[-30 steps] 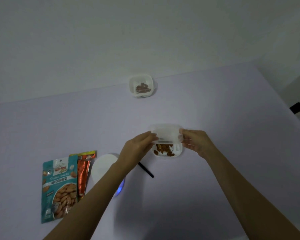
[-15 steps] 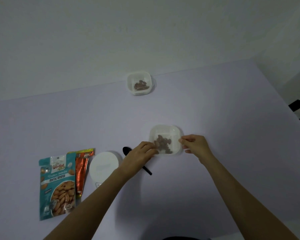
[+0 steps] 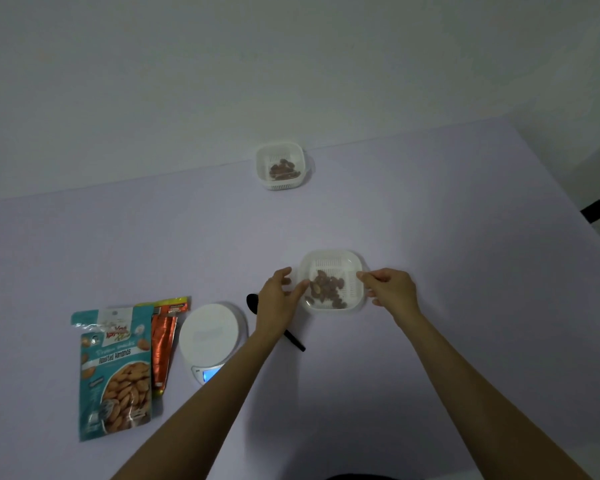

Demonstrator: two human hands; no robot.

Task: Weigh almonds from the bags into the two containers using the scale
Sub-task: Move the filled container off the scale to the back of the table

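Both hands hold the small square white plastic tub (image 3: pixel 331 268) by its sides. The left hand (image 3: pixel 278 299) curls its fingers on the left edge. The right hand (image 3: pixel 392 289) pinches the right edge with thumb and finger, I think to press a see-through cover down flat. The brown almonds (image 3: pixel 326 287) lie between the two grips. A black plastic spoon (image 3: pixel 252 303) and a round white scale (image 3: pixel 210 330) sit beside the left wrist, out of the way. A second white tub (image 3: pixel 280 183) with almonds waits far beyond the fingertips, so it looks done
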